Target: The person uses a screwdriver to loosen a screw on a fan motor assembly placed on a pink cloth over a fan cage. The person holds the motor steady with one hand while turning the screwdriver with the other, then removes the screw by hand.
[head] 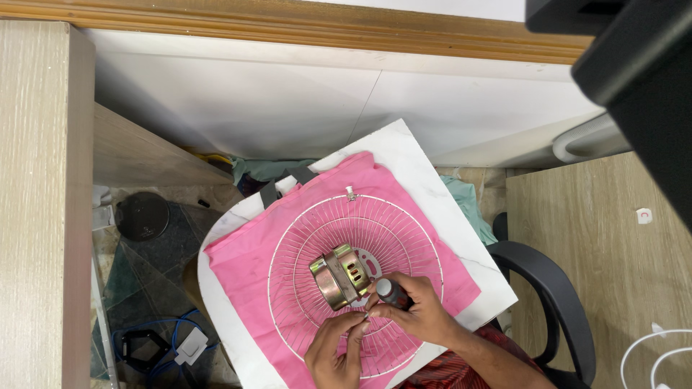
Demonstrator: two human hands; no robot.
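Lowest in view and closest: left hand [337, 351], fingertips pinched together at the near edge of the fan motor [339, 276], on something too small to make out, perhaps a screw. Just beside it, touching fingertip to fingertip: right hand [418, 311], closed around a screwdriver [391, 292] with a dark handle and a red band, shaft hidden behind the fingers and aimed at the motor's near side.

Sits brass-coloured and tilted near the middle of the white wire fan guard [357, 284], that motor, slotted housing facing up, next to the guard's perforated centre plate. Lies concave side up on a pink cloth [249, 252], the guard, with a small clip at its far rim. Spread over a white marble-pattern board [411, 155] serving as the table, the cloth. Off to the right, well apart: a black office chair [544, 288]; down on the floor at left, a round black disc [142, 215] and blue cable [155, 328].

Judging from the pose, fastening work at the motor's edge. Best done with the driver tip seated squarely before turning, the shaft kept in line with the fastener, the left pinch steadying the small part close to the tip, and the motor kept from rocking on the springy wires. Light pressure only; easy to lose a dropped screw through the guard's gaps into the cloth folds.
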